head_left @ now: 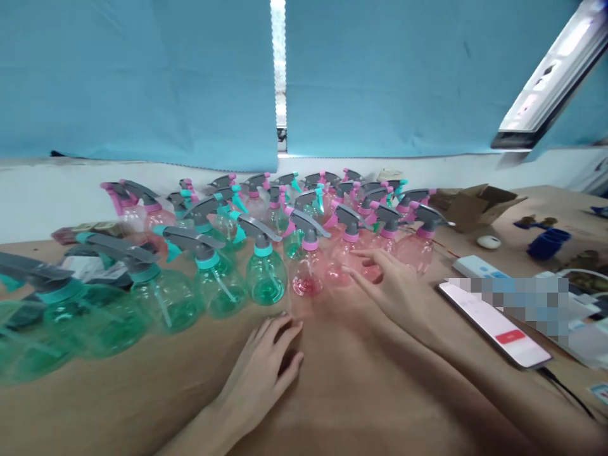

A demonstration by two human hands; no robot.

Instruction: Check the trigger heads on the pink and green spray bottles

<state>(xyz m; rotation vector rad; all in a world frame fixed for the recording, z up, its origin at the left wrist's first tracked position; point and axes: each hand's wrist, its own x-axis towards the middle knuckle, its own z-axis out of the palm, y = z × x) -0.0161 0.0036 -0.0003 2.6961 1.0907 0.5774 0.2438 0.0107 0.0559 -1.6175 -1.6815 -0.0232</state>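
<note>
Several round spray bottles stand in rows on the wooden table (190, 392). Those at the left front are green with turquoise collars, such as a green spray bottle (266, 282); beside it is a pink spray bottle (308, 272) with a pink collar. My left hand (266, 358) rests on the table in front of the green bottle, fingers loosely bent and apart, holding nothing. My right hand (389, 282) reaches to the pink bottles at the right, thumb and forefinger apart in front of another pink spray bottle (335, 269). Whether its fingers touch that bottle I cannot tell.
At the right lie a phone (498, 329) with a cable, a white box (482, 269), a white mouse-like object (489, 242) and a blue roll-shaped object (548, 244). An opened cardboard box (475, 212) stands behind them. Blue curtains (142, 82) hang at the back.
</note>
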